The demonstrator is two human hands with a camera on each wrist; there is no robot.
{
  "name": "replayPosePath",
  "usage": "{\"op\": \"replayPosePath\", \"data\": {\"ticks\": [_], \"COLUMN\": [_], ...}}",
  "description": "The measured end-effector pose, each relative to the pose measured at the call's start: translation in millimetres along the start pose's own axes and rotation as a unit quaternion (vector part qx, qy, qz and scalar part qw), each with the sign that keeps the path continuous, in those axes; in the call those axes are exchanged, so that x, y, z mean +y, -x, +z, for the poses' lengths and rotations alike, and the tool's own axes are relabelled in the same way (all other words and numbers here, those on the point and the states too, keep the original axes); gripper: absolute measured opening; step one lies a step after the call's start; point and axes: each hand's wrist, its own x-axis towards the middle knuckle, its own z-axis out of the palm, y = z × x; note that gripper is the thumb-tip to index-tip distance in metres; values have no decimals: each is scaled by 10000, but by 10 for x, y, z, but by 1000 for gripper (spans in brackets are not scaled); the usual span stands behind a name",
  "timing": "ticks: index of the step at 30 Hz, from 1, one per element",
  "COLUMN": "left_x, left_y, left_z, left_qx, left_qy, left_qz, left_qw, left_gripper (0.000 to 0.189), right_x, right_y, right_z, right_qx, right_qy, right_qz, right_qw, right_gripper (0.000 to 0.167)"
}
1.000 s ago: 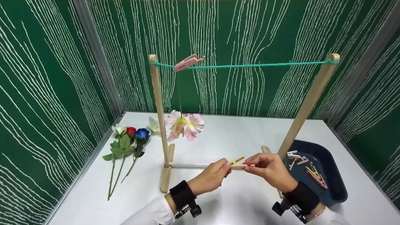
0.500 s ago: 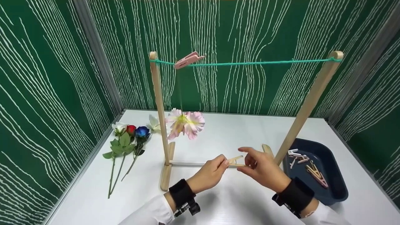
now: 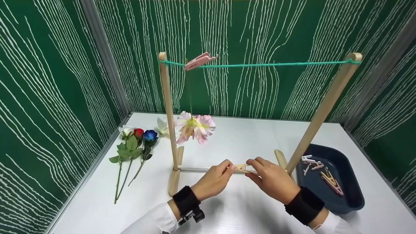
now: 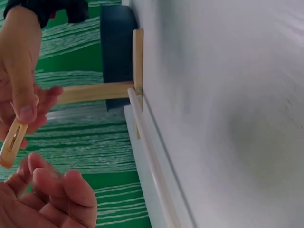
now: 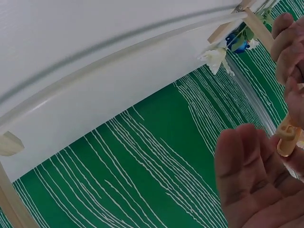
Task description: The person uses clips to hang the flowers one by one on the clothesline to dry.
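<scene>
A light wooden-coloured clothespin (image 3: 241, 169) lies between the two hands, above the table, in the head view. My left hand (image 3: 213, 180) pinches its left end between thumb and curled fingers. From the other side my right hand (image 3: 274, 177) grips the two spread handle ends, thumb below and forefinger above. The left wrist view shows the clothespin (image 4: 14, 142) under the right thumb, its far end close to the left fingers. A pink clothespin (image 3: 199, 61) sits on the green cord (image 3: 260, 65), with a pink-white flower (image 3: 196, 127) hanging upside down by its stem below.
Two wooden posts (image 3: 325, 110) hold the cord, joined low down by a white rod (image 3: 198, 168). At left lie a white rose (image 3: 125, 131), a red rose (image 3: 138, 132), a blue rose (image 3: 150, 135) and a white flower (image 3: 162, 127). A dark blue tray (image 3: 352, 182) with several clothespins stands right.
My right hand let its fingers spread off the clothespin's handle end, then closed thumb and forefinger over both handles. The left hand kept its pinch, shifting only slightly.
</scene>
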Motion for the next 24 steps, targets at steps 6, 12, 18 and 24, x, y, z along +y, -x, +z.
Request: {"op": "replayPosePath", "data": {"ticks": [6,12,18,24], "left_x": [-63,-199,-361,-518], "left_y": [107,263,438,581], "left_z": [-174,-404,-665,-975], "left_qx": [311,402,426,308], "left_qy": [-400,-868,-1295,-1359], "left_qz": [78,98,-296,-971], "left_qw": [9987,9954,9902,9855], "left_gripper": [41,45,37,27], "right_x": [19,51,56,60], "right_y": [26,52,85,128], "right_z": [-7,-7,-23,-53], "right_qx": [425,826,756,481], "right_qy": [-113,-323,-526,-794], "right_qz": [-249,-431,-356,-164], "right_qw": [9987,9951,9951,9955], "right_gripper": [27,26,23,21]}}
